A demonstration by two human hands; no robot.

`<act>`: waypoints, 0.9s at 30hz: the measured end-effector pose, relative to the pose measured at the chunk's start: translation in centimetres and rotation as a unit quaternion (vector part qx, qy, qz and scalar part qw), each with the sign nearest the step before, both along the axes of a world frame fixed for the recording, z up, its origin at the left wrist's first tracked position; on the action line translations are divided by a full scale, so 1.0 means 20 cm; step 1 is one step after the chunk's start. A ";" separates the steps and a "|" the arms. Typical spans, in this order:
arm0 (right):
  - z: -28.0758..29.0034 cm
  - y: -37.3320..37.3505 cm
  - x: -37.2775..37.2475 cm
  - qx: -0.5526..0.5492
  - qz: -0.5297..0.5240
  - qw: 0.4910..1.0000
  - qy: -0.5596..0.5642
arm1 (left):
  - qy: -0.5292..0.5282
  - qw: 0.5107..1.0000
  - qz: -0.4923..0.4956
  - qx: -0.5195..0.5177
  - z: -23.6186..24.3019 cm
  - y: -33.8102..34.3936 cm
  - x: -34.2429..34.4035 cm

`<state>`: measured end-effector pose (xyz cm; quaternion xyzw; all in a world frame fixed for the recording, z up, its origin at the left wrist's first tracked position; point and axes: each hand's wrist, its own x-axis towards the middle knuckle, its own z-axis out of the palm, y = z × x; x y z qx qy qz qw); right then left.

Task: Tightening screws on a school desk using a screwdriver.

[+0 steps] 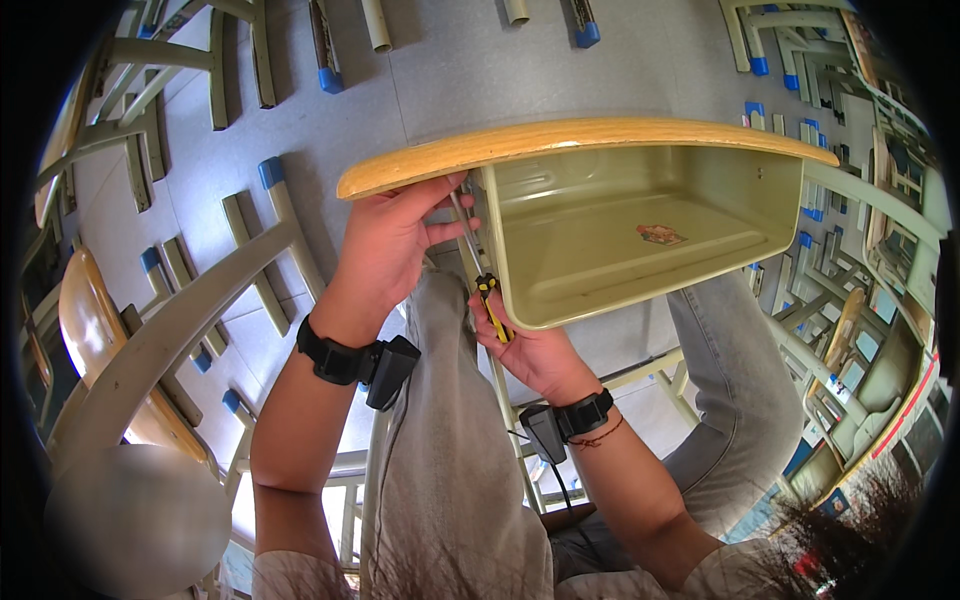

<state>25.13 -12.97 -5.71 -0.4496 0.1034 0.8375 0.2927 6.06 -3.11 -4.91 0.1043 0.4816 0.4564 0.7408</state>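
My right hand grips a screwdriver by its yellow-and-black handle, below the left side of a school desk's beige metal compartment. The long shaft slants up to the underside of the wooden desktop. At its upper end, the bent fingers of my left hand close round the shaft, beside the compartment's left wall. The screwdriver's tip and whatever it meets are hidden by my fingers and the desktop edge. Inside the compartment is a small reddish sticker.
My legs in grey trousers are beneath the desk. A thick bent metal tube and a wooden seat or back stand at left. More chair and desk frames with blue feet surround me. A blurred round shape fills the lower left.
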 end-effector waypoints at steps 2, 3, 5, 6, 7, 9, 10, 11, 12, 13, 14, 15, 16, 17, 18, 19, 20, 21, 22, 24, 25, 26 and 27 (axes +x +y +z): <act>-0.01 -0.01 0.00 0.012 0.021 1.000 -0.002 | 0.010 1.000 0.000 -0.003 0.00 0.00 0.00; -0.02 -0.01 0.00 0.012 0.026 0.999 -0.018 | 0.019 1.000 0.001 -0.007 0.01 0.00 0.00; -0.02 -0.01 -0.01 0.011 0.031 0.999 -0.033 | 0.023 1.000 0.002 -0.007 0.01 -0.01 0.00; -0.02 -0.01 -0.01 0.017 0.042 0.998 -0.047 | 0.024 1.000 0.002 -0.007 0.01 -0.01 0.01; -0.01 -0.01 -0.01 0.022 0.052 0.997 -0.060 | 0.024 1.000 0.002 -0.008 0.01 -0.01 0.01; -0.01 -0.01 0.00 0.035 0.071 0.995 -0.055 | 0.035 0.999 0.004 -0.002 0.01 -0.01 0.02; -0.01 0.00 0.00 0.048 0.089 0.994 -0.049 | 0.036 0.999 0.004 -0.002 0.01 -0.02 0.02; -0.01 0.00 0.00 0.048 0.089 0.994 -0.049 | 0.039 0.999 0.011 -0.005 0.00 -0.02 0.01; 0.00 0.00 0.01 0.053 0.097 0.994 -0.013 | 0.042 0.999 0.018 -0.007 0.00 -0.02 0.01; 0.00 0.00 0.01 0.058 0.105 0.993 0.023 | 0.041 0.999 0.018 -0.007 0.00 -0.01 0.02; 0.00 -0.01 0.01 0.058 0.105 0.993 0.022 | 0.035 0.999 0.017 -0.013 0.01 -0.01 0.02; 0.00 -0.02 0.01 0.057 0.079 0.994 0.042 | 0.028 0.999 0.016 -0.018 0.01 -0.01 0.02; 0.00 -0.03 0.00 0.056 0.053 0.995 0.062 | 0.028 0.999 0.016 -0.019 0.01 -0.01 0.02; 0.00 -0.03 0.00 0.055 0.053 0.995 0.062 | 0.006 1.000 0.020 -0.016 0.01 -0.02 0.02; 0.00 -0.03 -0.01 0.064 0.047 0.994 0.071 | -0.016 0.999 0.024 -0.014 0.01 -0.03 0.01; 0.01 -0.02 -0.02 0.073 0.041 0.993 0.080 | -0.016 0.999 0.024 -0.015 -0.01 -0.04 -0.01; 0.02 -0.01 -0.02 0.073 0.041 0.993 0.080 | -0.030 0.999 0.015 0.004 -0.03 -0.05 -0.02; 0.03 0.00 -0.03 0.081 0.042 0.993 0.081 | -0.041 0.999 0.005 0.023 -0.03 -0.06 -0.03; 0.04 0.00 -0.04 0.090 0.043 0.992 0.082 | -0.040 0.999 0.005 0.022 -0.03 -0.07 -0.04; 0.04 0.01 -0.05 0.087 0.045 0.992 0.080 | -0.037 0.999 -0.007 0.033 -0.02 -0.06 -0.04; 0.04 0.01 -0.05 0.086 0.047 0.992 0.077 | -0.037 0.999 -0.006 0.033 -0.02 -0.06 -0.04; 0.05 0.01 -0.06 0.085 0.048 0.992 0.078 | -0.033 0.999 -0.008 0.031 -0.02 -0.06 -0.04; 0.06 0.01 -0.06 0.083 0.045 0.993 0.072 | -0.030 0.999 -0.010 0.030 -0.02 -0.06 -0.03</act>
